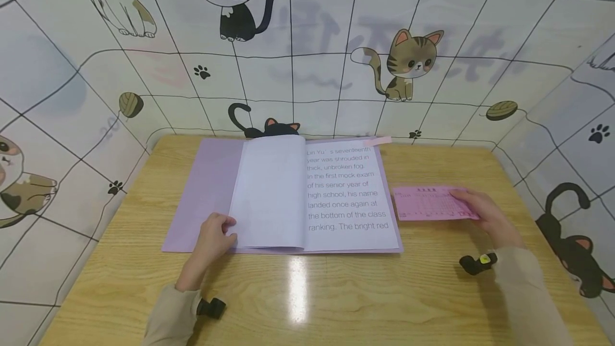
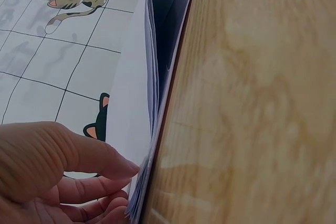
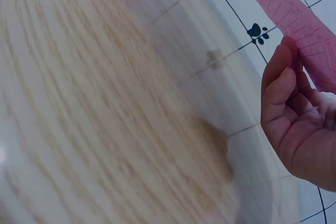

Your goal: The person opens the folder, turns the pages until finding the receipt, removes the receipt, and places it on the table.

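Note:
An open booklet [image 1: 351,196] in a lilac cover [image 1: 216,175] lies on the table, its left page [image 1: 271,191] blank and its right page printed with large English text. My left hand [image 1: 216,234] rests at the lower left corner of the blank page. In the left wrist view, the thumb and loosely bent fingers [image 2: 102,161] touch the page edges, which are pressed close to the cover there. Right of the booklet, my right hand [image 1: 487,215] pinches the right end of a pink printed slip [image 1: 427,203]. In the right wrist view the slip [image 3: 294,22] extends beyond the fingertips.
A pale pink tab [image 1: 379,141] sticks out at the booklet's top right corner. The wooden table [image 1: 355,298] meets a wall covering [image 1: 326,79] with cartoon cats at the back and sides. Small black devices [image 1: 211,308] are worn at both wrists.

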Available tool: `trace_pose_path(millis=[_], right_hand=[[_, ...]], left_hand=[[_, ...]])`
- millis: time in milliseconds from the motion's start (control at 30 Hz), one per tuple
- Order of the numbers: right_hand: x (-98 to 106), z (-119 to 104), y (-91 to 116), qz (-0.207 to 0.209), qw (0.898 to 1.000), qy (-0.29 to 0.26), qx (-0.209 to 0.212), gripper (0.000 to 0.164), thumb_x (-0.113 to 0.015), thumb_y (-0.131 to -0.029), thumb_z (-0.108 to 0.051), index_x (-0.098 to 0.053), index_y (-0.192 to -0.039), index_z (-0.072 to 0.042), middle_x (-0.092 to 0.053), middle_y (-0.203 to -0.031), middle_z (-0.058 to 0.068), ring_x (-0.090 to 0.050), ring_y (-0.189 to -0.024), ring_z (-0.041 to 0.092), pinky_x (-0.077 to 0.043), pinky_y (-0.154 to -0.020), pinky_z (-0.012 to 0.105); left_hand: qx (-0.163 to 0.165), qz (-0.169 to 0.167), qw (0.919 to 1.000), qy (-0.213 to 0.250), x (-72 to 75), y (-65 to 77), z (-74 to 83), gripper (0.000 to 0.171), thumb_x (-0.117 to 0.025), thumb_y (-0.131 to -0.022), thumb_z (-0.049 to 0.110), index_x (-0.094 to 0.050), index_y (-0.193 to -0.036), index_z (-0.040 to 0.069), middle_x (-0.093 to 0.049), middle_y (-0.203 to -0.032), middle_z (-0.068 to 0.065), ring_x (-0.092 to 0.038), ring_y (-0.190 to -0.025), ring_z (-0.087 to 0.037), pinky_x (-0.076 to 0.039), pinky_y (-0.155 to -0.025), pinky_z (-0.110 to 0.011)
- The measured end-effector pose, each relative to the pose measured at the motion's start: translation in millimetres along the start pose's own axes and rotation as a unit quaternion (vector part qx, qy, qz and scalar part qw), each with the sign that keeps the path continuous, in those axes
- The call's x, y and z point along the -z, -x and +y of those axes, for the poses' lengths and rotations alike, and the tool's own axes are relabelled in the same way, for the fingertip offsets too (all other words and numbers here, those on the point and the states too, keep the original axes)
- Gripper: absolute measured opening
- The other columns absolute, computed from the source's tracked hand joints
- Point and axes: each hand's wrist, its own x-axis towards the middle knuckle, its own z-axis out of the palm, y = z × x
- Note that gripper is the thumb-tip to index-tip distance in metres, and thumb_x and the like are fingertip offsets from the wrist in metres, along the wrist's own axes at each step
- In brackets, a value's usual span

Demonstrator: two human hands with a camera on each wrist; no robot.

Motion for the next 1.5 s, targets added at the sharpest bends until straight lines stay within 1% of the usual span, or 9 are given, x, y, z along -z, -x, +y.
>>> trace_pose_path(millis=[100, 200, 333, 500, 700, 900, 1033, 1400, 1500], right_hand=[[3, 3, 1, 0.012, 0.997, 0.072, -0.011, 0.075, -0.05, -0.092, -0.048, -0.029, -0.138, 0.006, -0.054, -0.087, -0.016, -0.051, -0.079, 0.001, -0.043, -0.074, 0.022], [5, 7, 2, 0.012, 0.996, 0.09, -0.018, 0.086, -0.049, -0.092, -0.051, -0.017, -0.142, 0.012, -0.05, -0.091, -0.014, -0.048, -0.083, 0.002, -0.04, -0.077, 0.024], [8, 10, 0, 0.013, 0.996, 0.079, -0.025, 0.077, -0.051, -0.091, -0.048, -0.027, -0.139, 0.007, -0.051, -0.091, -0.013, -0.048, -0.083, 0.003, -0.04, -0.077, 0.023], [7, 12, -4, 0.019, 0.997, 0.074, -0.002, 0.044, -0.055, -0.093, -0.037, -0.046, -0.121, -0.005, -0.057, -0.082, -0.015, -0.055, -0.073, 0.002, -0.048, -0.068, 0.021], [3, 11, -5, 0.04, 0.994, 0.103, 0.024, 0.043, -0.059, -0.092, -0.03, -0.051, -0.117, 0.003, -0.059, -0.078, -0.012, -0.057, -0.068, 0.005, -0.05, -0.062, 0.024], [1, 12, -5, 0.084, 0.967, 0.236, 0.055, 0.057, -0.056, -0.091, -0.038, -0.049, -0.118, 0.013, -0.057, -0.086, 0.002, -0.051, -0.073, 0.01, -0.046, -0.062, 0.024], [-1, 13, -6, 0.108, 0.945, 0.3, 0.073, 0.052, -0.055, -0.092, -0.038, -0.053, -0.112, 0.01, -0.056, -0.096, 0.015, -0.048, -0.08, 0.018, -0.043, -0.063, 0.025], [-9, 13, -10, 0.145, 0.899, 0.388, 0.142, 0.035, -0.063, -0.087, -0.022, -0.058, -0.101, 0.01, -0.06, -0.087, 0.021, -0.051, -0.074, 0.025, -0.04, -0.058, 0.029], [-10, 14, -11, 0.158, 0.895, 0.391, 0.149, 0.036, -0.065, -0.086, -0.02, -0.056, -0.102, 0.01, -0.059, -0.089, 0.022, -0.051, -0.076, 0.028, -0.039, -0.059, 0.031]], left_hand=[[-0.001, 0.0, 1.0, 0.0, 0.0, 0.1, 0.6, 0.021, -0.061, -0.07, -0.008, -0.064, -0.09, -0.012, -0.052, -0.085, -0.017, -0.047, -0.075, -0.025, -0.041, -0.065, -0.034], [0.0, 0.0, 1.0, 0.0, -0.3, 0.3, 0.6, 0.021, -0.061, -0.07, -0.008, -0.063, -0.09, -0.012, -0.052, -0.086, -0.017, -0.047, -0.075, -0.026, -0.041, -0.065, -0.034], [-0.001, 0.0, 1.0, 0.001, -0.5, 0.1, 0.1, 0.02, -0.061, -0.07, -0.008, -0.063, -0.09, -0.012, -0.052, -0.085, -0.017, -0.047, -0.075, -0.026, -0.041, -0.065, -0.034], [-0.004, 0.001, 1.0, 0.002, -0.9, -0.1, -1.0, 0.02, -0.062, -0.07, -0.008, -0.063, -0.09, -0.012, -0.051, -0.084, -0.016, -0.046, -0.074, -0.025, -0.04, -0.064, -0.033], [-0.002, -0.002, 1.0, 0.004, -1.0, 0.4, -2.1, 0.02, -0.061, -0.071, -0.008, -0.063, -0.09, -0.012, -0.052, -0.085, -0.017, -0.047, -0.075, -0.025, -0.041, -0.065, -0.034], [-0.007, 0.002, 1.0, 0.002, -1.9, -0.1, -2.8, 0.02, -0.062, -0.071, -0.008, -0.063, -0.09, -0.011, -0.052, -0.085, -0.017, -0.047, -0.075, -0.025, -0.041, -0.065, -0.034], [-0.008, 0.004, 1.0, -0.001, -2.3, -0.5, -2.6, 0.02, -0.062, -0.07, -0.007, -0.063, -0.09, -0.011, -0.052, -0.085, -0.016, -0.047, -0.075, -0.025, -0.041, -0.064, -0.033], [-0.002, 0.002, 1.0, -0.005, -2.0, 0.3, -2.4, 0.019, -0.064, -0.072, -0.008, -0.063, -0.09, -0.011, -0.051, -0.084, -0.016, -0.047, -0.075, -0.025, -0.042, -0.065, -0.035], [-0.004, 0.003, 1.0, -0.006, -2.3, 0.3, -2.6, 0.018, -0.064, -0.072, -0.008, -0.063, -0.09, -0.011, -0.051, -0.083, -0.015, -0.046, -0.074, -0.025, -0.041, -0.065, -0.034]])
